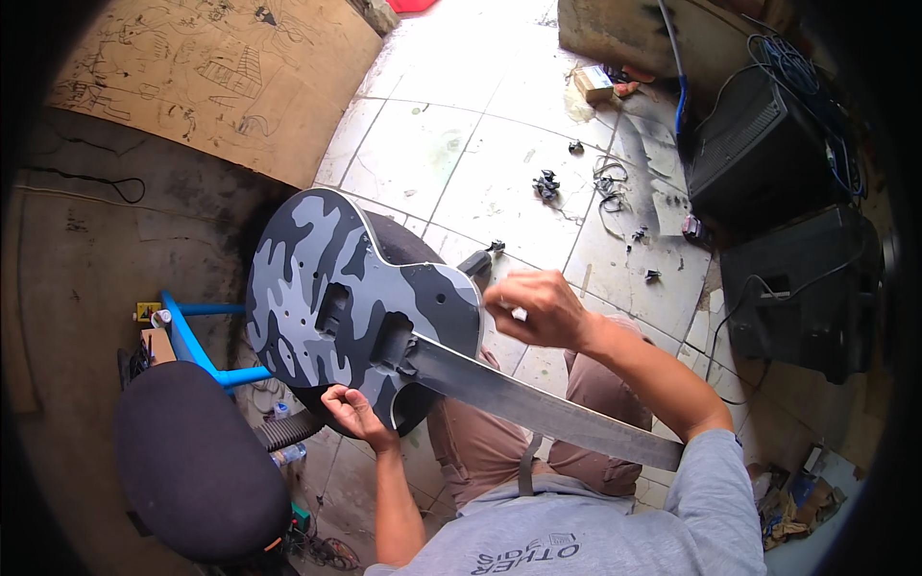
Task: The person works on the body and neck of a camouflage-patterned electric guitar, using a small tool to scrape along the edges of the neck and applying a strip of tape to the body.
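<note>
An electric guitar body (370, 274) in grey and black camouflage, with two dark pickup cavities and a pale edge line, lies face up before me. Its bare, dark neck (557, 408) slants toward my right side, under my right forearm. At the body's near left edge is my left hand (357, 415), its fingers curled in; whatever they pinch is hidden. My right hand (538, 307) hovers by the edge of the body right of the neck joint. Those fingers are bent together too, and anything between them is too small to make out.
Under the guitar shows a dark round seat (413, 240), with a blue metal frame (202, 346) to the left. A black padded seat (197, 461) stands near left. Black speaker-like boxes (797, 298) are at right. Crumpled black scraps (546, 185) lie on the tiled floor (451, 154).
</note>
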Tool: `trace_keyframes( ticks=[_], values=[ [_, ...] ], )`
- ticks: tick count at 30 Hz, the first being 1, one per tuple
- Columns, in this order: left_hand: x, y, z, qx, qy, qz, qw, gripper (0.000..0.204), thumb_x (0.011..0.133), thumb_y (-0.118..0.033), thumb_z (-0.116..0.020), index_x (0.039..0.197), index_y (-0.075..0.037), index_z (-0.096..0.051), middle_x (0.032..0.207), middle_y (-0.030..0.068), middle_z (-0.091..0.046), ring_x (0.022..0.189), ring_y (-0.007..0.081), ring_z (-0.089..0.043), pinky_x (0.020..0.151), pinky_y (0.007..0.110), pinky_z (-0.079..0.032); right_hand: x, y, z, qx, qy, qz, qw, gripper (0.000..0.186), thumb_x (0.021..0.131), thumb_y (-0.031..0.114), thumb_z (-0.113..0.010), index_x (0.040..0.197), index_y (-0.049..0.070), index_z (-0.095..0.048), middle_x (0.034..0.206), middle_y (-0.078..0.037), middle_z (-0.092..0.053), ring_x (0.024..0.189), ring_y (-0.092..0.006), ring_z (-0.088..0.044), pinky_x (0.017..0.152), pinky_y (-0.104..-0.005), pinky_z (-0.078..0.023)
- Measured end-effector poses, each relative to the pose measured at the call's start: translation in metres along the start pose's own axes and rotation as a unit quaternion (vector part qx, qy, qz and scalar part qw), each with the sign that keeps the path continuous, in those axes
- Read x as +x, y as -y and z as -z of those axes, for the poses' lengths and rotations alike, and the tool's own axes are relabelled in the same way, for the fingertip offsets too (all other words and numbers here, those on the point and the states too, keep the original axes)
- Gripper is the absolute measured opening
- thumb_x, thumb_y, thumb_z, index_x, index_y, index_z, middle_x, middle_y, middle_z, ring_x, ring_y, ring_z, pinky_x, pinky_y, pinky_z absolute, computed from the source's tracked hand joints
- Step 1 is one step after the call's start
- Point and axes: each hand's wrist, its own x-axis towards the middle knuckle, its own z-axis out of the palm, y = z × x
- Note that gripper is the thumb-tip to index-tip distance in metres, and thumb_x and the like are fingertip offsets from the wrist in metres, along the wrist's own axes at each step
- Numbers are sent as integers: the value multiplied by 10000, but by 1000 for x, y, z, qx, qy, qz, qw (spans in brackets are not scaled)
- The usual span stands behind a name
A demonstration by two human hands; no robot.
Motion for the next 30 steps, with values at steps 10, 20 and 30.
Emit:
trace_keyframes(
  ticks=[10, 20, 30],
  values=[
    [0, -7, -4, -27, 6, 17, 999, 257, 1069, -291, -511, 1052, -47, -432, 1026, 47, -358, 934, 140, -356, 908, 291, -320, 17, -13, 4, -8, -15, 8, 1000, 154, 785, -9, -714, 918, 62, -684, 737, -66, -674, 641, -211, -662, 567, -340, -526],
    [-2, 1, 0, -8, 2, 5, 1000, 298, 1075, -323, -523, 1045, -42, -430, 1014, 48, -362, 939, 147, -364, 922, 299, -315, 6, -4, 4, 7, 35, -17, 999, 93, 817, 71, -716, 902, 94, -686, 756, -40, -691, 694, -204, -683, 588, -343, -538],
    [-1, -1, -7, -12, -17, 1, 1000, 290, 1090, -342, -497, 1011, -73, -423, 982, 4, -337, 884, 109, -335, 835, 262, -309, 10, -12, 10, 67, 60, -5, 996, 182, 799, -5, -708, 967, 64, -694, 780, -76, -696, 689, -230, -686, 615, -356, -544]
  ],
)
